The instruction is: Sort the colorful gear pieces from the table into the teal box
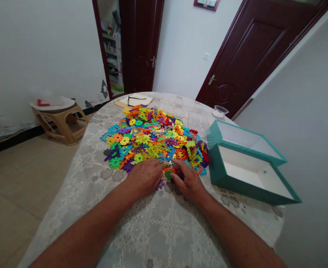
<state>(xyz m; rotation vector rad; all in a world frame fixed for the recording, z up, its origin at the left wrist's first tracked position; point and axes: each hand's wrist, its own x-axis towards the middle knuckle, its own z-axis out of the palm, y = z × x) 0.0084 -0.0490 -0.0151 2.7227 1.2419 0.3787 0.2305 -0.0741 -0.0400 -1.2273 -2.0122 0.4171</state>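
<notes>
A wide heap of colourful flat plastic pieces [153, 137], many shaped like notched discs, covers the middle of the table. At its near edge my left hand [147, 176] is closed, its fingers bent down beside a small orange and green piece; what it holds, if anything, is hidden. My right hand [187, 180] has its thumb and fingers around the right side of that orange and green piece [169, 173]. A purple piece [160, 184] lies on the cloth just below my left fingers.
Two teal boxes with white insides, one nearer [253, 173] and one behind [247, 137], stand at the right. Glasses [136, 99] rest on paper at the far edge, a clear cup [220, 110] at the far right. A stool [66, 123] stands left of the table.
</notes>
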